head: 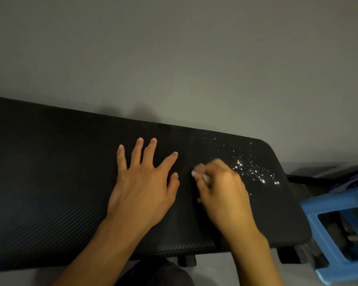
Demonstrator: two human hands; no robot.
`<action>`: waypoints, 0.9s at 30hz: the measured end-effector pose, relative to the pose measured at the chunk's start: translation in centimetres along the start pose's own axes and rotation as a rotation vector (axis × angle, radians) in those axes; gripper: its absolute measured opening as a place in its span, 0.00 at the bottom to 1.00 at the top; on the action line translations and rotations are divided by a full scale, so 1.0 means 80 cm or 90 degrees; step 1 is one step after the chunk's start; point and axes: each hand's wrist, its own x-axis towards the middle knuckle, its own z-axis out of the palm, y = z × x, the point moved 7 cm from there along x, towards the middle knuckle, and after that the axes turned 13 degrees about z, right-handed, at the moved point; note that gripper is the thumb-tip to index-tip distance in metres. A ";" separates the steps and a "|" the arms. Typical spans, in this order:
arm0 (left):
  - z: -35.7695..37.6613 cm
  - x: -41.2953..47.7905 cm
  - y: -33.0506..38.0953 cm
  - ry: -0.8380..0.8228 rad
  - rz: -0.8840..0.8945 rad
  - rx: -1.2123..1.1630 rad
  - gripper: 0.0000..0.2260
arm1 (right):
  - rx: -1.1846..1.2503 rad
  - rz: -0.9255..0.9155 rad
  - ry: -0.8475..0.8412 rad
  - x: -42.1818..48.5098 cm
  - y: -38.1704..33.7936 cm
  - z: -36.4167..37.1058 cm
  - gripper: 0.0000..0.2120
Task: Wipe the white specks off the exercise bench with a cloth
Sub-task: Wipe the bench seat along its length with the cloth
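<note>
The black padded exercise bench [60,182] runs across the view from left to right. White specks [254,170] lie scattered over its right end. My left hand [145,182] rests flat on the pad with the fingers spread, holding nothing. Just to its right, my right hand [221,188] is closed around a small whitish cloth [203,176], of which only a bit shows past the fingers. The hand is blurred. It presses on the pad just left of the specks.
A grey wall [174,58] rises right behind the bench. A blue plastic stool [329,230] stands close to the bench's right end, with dark items behind it. Pale floor and a dark shape show below the bench's near edge.
</note>
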 end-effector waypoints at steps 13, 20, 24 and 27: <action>-0.003 0.002 -0.001 -0.006 0.001 -0.013 0.29 | -0.045 0.025 0.051 -0.024 -0.010 0.005 0.08; -0.004 -0.001 0.011 -0.010 0.054 -0.024 0.26 | -0.035 0.097 0.098 -0.057 0.022 -0.003 0.11; -0.003 -0.008 0.024 0.019 0.113 0.004 0.23 | -0.051 0.064 0.111 -0.077 0.026 -0.007 0.10; 0.001 -0.016 0.033 0.013 0.095 0.029 0.22 | 0.010 0.079 0.116 -0.132 0.039 -0.007 0.08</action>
